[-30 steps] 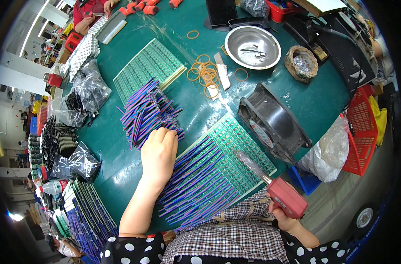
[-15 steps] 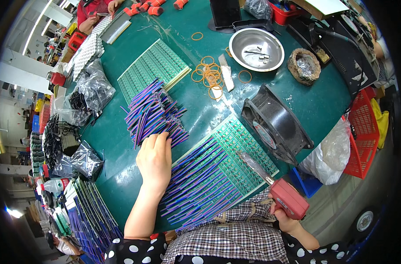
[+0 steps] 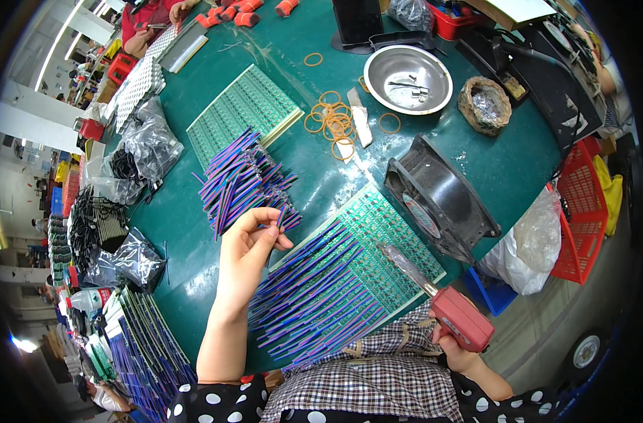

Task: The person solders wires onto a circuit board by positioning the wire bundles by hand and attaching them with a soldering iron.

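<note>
My left hand [image 3: 249, 247] pinches a short blue-and-purple ribbon wire [image 3: 281, 216] just off the near side of a wire pile [image 3: 247, 176]. That pile overlaps the near corner of a stacked green circuit-board panel [image 3: 244, 106]. In front of me lies another green board panel [image 3: 400, 243], with rows of ribbon wires [image 3: 321, 296] laid across its left part. My right hand [image 3: 457, 350] grips the red handle of a soldering iron [image 3: 462, 319]. Its wrapped metal barrel points up and left, with the tip over the bare part of the panel.
A black fan [image 3: 445, 197] stands right of the near panel. Beyond are rubber bands [image 3: 335, 123], a steel bowl [image 3: 408, 81] and a rough round pot [image 3: 484, 106]. Plastic bags [image 3: 150, 141] line the left edge. A co-worker's hand [image 3: 180, 10] shows at the far left.
My left hand has drawn back slightly from the pile and turned, with a ribbon wire now showing between its fingertips. The right hand and soldering iron have hardly moved.
</note>
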A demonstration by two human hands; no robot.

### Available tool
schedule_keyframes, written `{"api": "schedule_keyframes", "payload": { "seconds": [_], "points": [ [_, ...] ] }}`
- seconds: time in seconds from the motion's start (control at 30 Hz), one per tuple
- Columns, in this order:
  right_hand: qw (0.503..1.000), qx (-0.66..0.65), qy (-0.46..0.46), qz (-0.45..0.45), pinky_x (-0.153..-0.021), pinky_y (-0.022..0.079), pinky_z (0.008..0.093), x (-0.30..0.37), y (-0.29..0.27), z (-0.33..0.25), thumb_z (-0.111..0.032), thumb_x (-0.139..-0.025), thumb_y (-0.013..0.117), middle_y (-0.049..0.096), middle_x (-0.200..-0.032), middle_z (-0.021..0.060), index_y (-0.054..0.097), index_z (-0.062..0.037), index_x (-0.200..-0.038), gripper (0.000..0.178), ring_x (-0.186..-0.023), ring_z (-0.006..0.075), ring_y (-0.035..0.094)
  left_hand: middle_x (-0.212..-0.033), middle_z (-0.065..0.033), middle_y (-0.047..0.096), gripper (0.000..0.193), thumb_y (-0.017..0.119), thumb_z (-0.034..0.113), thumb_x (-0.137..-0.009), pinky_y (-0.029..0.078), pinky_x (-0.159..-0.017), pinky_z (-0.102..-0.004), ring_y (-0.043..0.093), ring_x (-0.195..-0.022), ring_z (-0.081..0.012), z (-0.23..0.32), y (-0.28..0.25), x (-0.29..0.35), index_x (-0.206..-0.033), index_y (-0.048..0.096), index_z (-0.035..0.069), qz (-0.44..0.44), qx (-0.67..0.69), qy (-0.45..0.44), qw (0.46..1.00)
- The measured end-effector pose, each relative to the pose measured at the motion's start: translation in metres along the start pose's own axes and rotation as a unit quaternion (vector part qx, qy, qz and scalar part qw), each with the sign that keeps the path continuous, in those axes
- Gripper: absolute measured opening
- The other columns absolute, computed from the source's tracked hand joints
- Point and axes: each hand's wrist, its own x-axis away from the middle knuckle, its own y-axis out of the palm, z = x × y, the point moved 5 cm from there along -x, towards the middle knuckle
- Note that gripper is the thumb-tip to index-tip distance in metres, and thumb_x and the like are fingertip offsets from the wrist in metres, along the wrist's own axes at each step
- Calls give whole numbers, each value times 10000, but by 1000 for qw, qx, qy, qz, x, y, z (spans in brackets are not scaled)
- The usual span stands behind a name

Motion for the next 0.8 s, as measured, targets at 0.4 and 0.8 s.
{"api": "schedule_keyframes", "payload": {
  "seconds": [0.4,0.8],
  "points": [
    [995,89,-10,31,-697,551,306,6,-4,1,-264,-732,797,667,-1034,182,602,50,-1150,558,-794,245,691,-793,-60,645,73,616,4,-876,487,-631,-208,594,-654,-93,20,58,14,-939,620,-31,-96,-11,-96,991],
    [1000,18,0,4,-620,519,246,2,-7,-5,-235,-747,809,674,-850,71,467,119,-1275,721,-650,111,644,-876,-126,585,272,685,-5,-706,500,-600,-314,589,-706,-239,0,105,44,-969,635,-52,-107,-539,395,736]
  ]
}}
